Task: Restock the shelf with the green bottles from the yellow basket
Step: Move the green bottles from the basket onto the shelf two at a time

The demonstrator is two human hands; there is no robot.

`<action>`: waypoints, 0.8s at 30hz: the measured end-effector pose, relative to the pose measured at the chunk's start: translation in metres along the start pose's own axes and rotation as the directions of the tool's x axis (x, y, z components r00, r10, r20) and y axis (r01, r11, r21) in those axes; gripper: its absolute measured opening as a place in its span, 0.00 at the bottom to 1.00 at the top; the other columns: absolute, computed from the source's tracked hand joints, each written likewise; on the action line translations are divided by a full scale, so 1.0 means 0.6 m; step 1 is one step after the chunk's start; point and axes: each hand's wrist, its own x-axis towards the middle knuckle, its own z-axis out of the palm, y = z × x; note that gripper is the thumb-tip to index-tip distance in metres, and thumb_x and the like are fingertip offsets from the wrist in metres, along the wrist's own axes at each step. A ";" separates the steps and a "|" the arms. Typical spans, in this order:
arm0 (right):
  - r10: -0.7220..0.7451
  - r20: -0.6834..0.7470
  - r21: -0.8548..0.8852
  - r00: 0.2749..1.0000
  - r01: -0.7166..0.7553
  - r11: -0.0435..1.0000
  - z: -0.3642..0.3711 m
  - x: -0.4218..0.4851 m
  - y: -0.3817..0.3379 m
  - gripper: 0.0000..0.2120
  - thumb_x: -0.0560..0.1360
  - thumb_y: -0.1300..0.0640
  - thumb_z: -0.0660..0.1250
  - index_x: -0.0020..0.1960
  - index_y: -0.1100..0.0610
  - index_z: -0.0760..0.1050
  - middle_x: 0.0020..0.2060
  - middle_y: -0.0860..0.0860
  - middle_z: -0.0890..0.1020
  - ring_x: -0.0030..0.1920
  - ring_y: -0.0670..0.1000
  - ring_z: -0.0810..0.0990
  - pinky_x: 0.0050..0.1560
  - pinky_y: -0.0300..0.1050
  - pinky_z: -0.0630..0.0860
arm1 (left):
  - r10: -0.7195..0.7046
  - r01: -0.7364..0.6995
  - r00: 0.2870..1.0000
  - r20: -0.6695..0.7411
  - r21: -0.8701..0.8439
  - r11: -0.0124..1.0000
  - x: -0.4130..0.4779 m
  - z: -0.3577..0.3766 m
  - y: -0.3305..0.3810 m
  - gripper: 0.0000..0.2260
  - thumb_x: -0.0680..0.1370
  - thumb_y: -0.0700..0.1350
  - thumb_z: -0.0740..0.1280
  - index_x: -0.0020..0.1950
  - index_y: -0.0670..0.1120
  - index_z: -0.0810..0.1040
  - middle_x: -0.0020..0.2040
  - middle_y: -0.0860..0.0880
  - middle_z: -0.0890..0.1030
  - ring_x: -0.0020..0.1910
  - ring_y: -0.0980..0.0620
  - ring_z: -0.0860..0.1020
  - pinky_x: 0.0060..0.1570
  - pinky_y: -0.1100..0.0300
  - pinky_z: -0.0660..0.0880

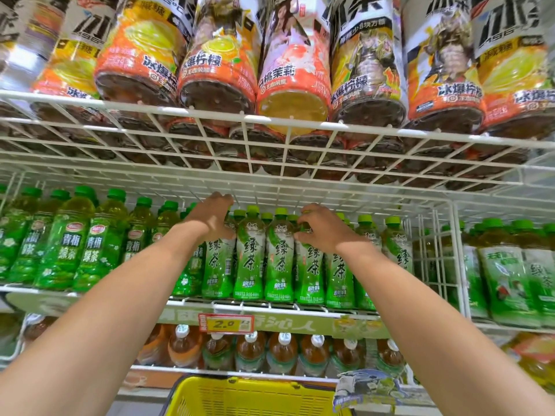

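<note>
Green bottles are standing upright in a tight front row on the middle wire shelf, long axis vertical, green caps pointing up, labels facing the camera. More green caps are showing in rows behind them.

Both arms are reaching up and forward to that row. The left hand is sitting at the neck and shoulder of the leftmost bottle of the group, fingers curled and partly closed, thumb side touching the bottle near its top; whether it is fully gripping is hard to tell. The right hand is resting on the neck area of a bottle further right, fingers bent in a loose pinch with fingertips touching the upper label; a firm grasp cannot be confirmed. Two bottles are standing between the hands, untouched.

The yellow basket is sitting low at the bottom centre, below the shelves, only its rim and mesh wall showing; its contents are not visible.

Darker green bottles are filling the shelf to the left. Orange-labelled bottles are lining the wire shelf above. A yellow price tag is hanging on the shelf edge, with brown tea bottles below it.
</note>
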 end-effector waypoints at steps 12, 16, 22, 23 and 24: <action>0.011 0.003 -0.013 1.000 -0.011 1.000 -0.006 -0.004 -0.004 0.25 0.79 0.46 0.69 0.70 0.60 0.76 0.73 0.57 0.69 0.72 0.58 0.69 0.70 0.50 0.68 | 0.029 -0.029 0.999 -0.018 -0.004 1.000 0.002 0.006 -0.007 0.39 0.71 0.48 0.78 0.78 0.47 0.64 0.73 0.43 0.69 0.70 0.38 0.72 0.70 0.46 0.71; 0.023 0.026 0.000 0.999 -0.024 1.000 -0.021 -0.004 -0.013 0.28 0.78 0.45 0.69 0.73 0.58 0.72 0.72 0.57 0.71 0.71 0.58 0.69 0.69 0.51 0.69 | 0.059 -0.057 0.997 0.045 -0.030 0.998 -0.001 -0.013 -0.005 0.36 0.75 0.52 0.74 0.79 0.48 0.62 0.75 0.43 0.67 0.73 0.40 0.69 0.71 0.48 0.68; -0.015 -0.045 0.010 0.999 0.016 1.000 -0.051 0.009 -0.060 0.36 0.78 0.42 0.68 0.79 0.55 0.62 0.77 0.56 0.67 0.75 0.57 0.66 0.74 0.54 0.66 | 0.131 -0.132 0.991 -0.032 -0.061 0.989 0.013 -0.050 0.013 0.32 0.78 0.59 0.69 0.78 0.46 0.67 0.76 0.47 0.70 0.73 0.45 0.70 0.72 0.50 0.68; -0.028 -0.043 -0.002 0.999 0.028 1.000 -0.052 0.014 -0.070 0.36 0.77 0.42 0.69 0.79 0.55 0.62 0.76 0.56 0.68 0.74 0.57 0.67 0.73 0.54 0.67 | 0.147 -0.149 0.988 -0.037 -0.077 0.986 0.014 -0.052 0.020 0.32 0.78 0.59 0.68 0.77 0.45 0.67 0.76 0.47 0.70 0.73 0.46 0.70 0.72 0.51 0.68; -0.041 -0.034 -0.013 0.999 0.040 0.999 -0.051 0.019 -0.080 0.36 0.77 0.42 0.70 0.78 0.56 0.64 0.75 0.57 0.69 0.73 0.57 0.69 0.72 0.54 0.68 | 0.164 -0.166 0.986 -0.035 -0.082 0.983 0.014 -0.052 0.028 0.31 0.78 0.58 0.69 0.77 0.45 0.68 0.76 0.47 0.70 0.72 0.45 0.71 0.72 0.50 0.68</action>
